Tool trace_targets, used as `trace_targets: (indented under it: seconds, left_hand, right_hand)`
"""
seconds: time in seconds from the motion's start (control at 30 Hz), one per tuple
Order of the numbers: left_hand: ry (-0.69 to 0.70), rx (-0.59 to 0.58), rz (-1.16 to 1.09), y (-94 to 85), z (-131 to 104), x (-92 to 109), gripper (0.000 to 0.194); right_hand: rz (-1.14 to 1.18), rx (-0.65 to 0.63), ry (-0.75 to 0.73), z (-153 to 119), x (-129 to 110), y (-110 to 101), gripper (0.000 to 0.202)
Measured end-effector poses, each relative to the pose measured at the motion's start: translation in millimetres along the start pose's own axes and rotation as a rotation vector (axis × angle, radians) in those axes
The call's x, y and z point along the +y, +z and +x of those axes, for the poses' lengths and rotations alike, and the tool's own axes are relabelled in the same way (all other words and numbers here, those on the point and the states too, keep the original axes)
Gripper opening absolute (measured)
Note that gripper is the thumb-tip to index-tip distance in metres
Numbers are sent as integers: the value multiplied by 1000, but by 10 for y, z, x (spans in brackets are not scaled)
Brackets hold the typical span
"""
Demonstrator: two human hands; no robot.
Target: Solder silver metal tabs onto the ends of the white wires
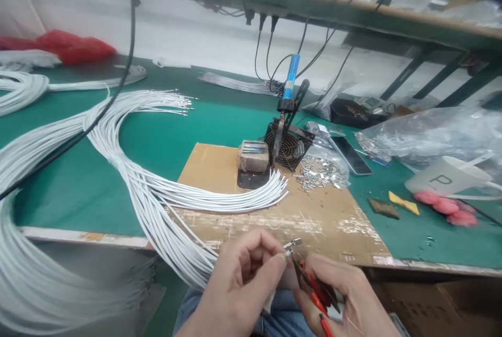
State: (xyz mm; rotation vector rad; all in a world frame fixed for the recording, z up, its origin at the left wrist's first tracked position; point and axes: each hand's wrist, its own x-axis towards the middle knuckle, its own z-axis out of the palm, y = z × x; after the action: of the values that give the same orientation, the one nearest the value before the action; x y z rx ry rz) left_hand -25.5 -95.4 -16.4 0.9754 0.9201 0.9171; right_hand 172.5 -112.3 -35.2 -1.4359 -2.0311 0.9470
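Near the bottom centre, my left hand (249,279) is closed, thumb and finger pinching the end of a white cable (289,244) with a small metal connector (296,242) on it. Just to the right, my right hand (345,290) wraps round red-handled pliers (317,298), whose tips point up-left and lie close to the pinched cable end. Bundles of white cables (141,190) run across the left of the table and down beside my left hand. One bundle's ends lie on the cardboard sheet (333,227) beyond my hands.
A blue-handled soldering iron (290,75) stands by a black fan (290,148) and a block (253,158). Right of them are small metal parts (319,172), a phone (350,155) and a white mug (447,177). A black cord (131,49) hangs at the left.
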Motion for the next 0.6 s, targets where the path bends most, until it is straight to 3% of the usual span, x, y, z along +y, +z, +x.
trace_targets:
  seconds: [0.33, 0.5, 0.6]
  left_hand:
    - [-78, 144, 146, 193, 106, -53, 20]
    - [18, 137, 295, 222, 197, -155, 17]
    - [150, 143, 430, 213, 214, -286, 18]
  right_hand:
    - [24, -75, 68, 128, 105, -31, 30]
    - [-17, -18, 100, 131, 116, -28, 31]
    - [-12, 22, 113, 138, 106, -4, 32]
